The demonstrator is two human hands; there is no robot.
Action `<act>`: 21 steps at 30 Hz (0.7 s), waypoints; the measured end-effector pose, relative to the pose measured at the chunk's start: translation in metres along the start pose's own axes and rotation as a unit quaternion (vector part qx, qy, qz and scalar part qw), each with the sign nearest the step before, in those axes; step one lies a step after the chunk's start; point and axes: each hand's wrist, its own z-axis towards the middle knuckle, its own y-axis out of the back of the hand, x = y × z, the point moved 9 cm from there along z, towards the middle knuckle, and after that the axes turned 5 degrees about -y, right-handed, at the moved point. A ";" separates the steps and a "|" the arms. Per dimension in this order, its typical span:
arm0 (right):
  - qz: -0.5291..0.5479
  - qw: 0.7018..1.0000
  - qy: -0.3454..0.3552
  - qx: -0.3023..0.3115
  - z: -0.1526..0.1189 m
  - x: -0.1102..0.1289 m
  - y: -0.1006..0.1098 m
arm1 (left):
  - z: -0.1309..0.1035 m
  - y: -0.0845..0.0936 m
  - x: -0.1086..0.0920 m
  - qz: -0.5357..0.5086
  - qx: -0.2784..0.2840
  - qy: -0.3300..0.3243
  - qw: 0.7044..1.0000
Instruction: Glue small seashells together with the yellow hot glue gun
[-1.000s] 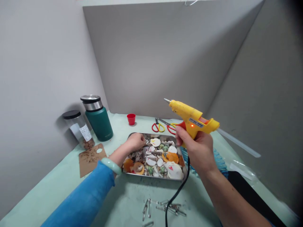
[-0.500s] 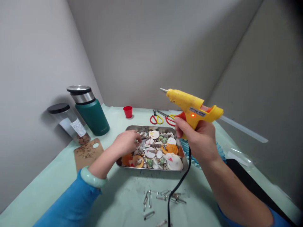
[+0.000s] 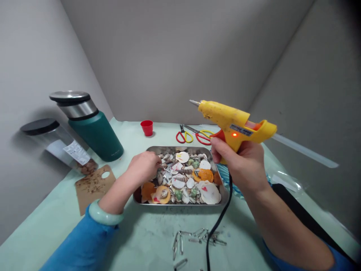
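Observation:
My right hand [image 3: 244, 162] is closed round the handle of a yellow hot glue gun [image 3: 225, 116], held up above the right side of the tray. Its metal nozzle points left, an orange light glows on its side, and a clear glue stick [image 3: 306, 150] sticks out of its back. A black cord hangs down from the handle. My left hand [image 3: 144, 165] reaches into the far left corner of a metal tray [image 3: 180, 205] with seashells [image 3: 178, 181] in it. Its fingers are curled down among the shells; whatever they hold is hidden.
Several safety pins [image 3: 180, 241] lie in front of the tray. Behind it are a red cup [image 3: 147, 128] and two pairs of scissors [image 3: 184, 136]. To the left are a green bottle [image 3: 97, 131], a clear jar [image 3: 70, 148] and a stained brown board [image 3: 94, 186]. Blue ridged plastic [image 3: 225, 175] lies right.
My left hand has drawn slightly left and its fingers have curled in more. The glue gun stays raised in my right hand. The whole view has shifted a little.

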 end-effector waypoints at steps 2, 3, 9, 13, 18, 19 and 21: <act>0.003 1.000 0.002 0.003 0.001 -0.002 -0.001 | -0.002 -0.001 -0.015 0.031 -0.010 -0.049 0.998; 0.001 1.000 0.003 0.003 0.001 -0.003 -0.001 | -0.003 -0.005 -0.025 0.048 -0.005 -0.078 0.996; -0.013 1.000 0.007 0.008 0.000 -0.004 -0.002 | 0.001 -0.028 -0.048 0.047 0.006 -0.084 0.995; -0.018 1.000 0.015 0.014 -0.002 -0.002 -0.003 | 0.001 -0.014 -0.036 0.022 -0.018 -0.058 0.998; -0.019 0.999 0.026 0.017 -0.002 0.000 -0.004 | -0.001 0.003 -0.019 -0.054 0.010 -0.048 0.997; -0.016 0.999 0.025 0.019 -0.003 0.001 -0.004 | -0.001 0.004 -0.017 -0.061 0.015 -0.045 0.997; -0.012 0.999 0.023 0.021 -0.003 0.001 -0.005 | -0.002 0.007 -0.012 -0.056 0.012 -0.031 0.998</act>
